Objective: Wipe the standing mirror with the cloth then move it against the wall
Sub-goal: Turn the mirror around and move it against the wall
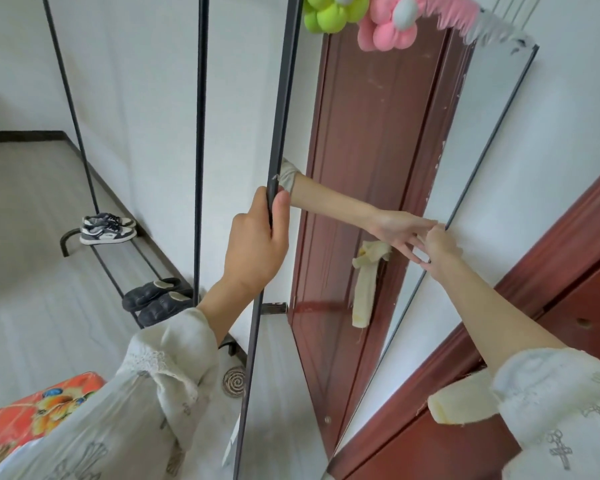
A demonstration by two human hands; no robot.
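Observation:
The standing mirror is a tall pane in a thin black frame, leaning back toward the white wall. My left hand is closed around its left frame edge at mid height. My right hand grips the right frame edge, with its fingers meeting their reflection in the glass. The pale yellow cloth hangs by the red-brown door, partly hidden under my right sleeve. Neither hand holds the cloth, and it also shows as a reflection in the glass.
A black metal rack stands just left of the mirror, with sneakers and dark slippers on its low shelf. A red-brown door frame runs at the right. Plush flowers sit on the mirror's top. An orange floral bundle lies at the lower left.

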